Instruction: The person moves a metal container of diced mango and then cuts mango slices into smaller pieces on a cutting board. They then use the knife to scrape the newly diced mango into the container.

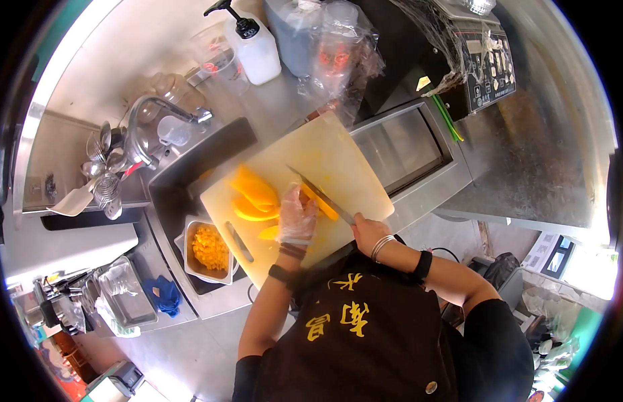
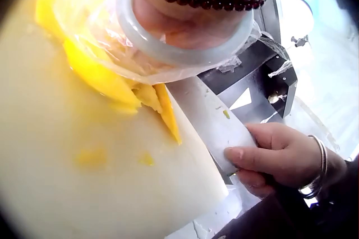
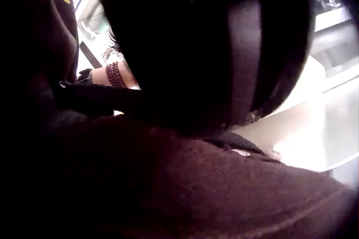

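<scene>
The right hand (image 1: 368, 231) is closed round the handle of a knife (image 1: 323, 196) at the cutting board's (image 1: 338, 157) near edge, with the blade slanting across the board's middle. The gloved left hand (image 1: 296, 216), fingers bent, holds a mango piece (image 1: 321, 203) down on the board against the blade. More mango slices (image 1: 253, 195) lie on the board's left part, and a tub of diced mango (image 1: 210, 248) stands just off that edge.
</scene>
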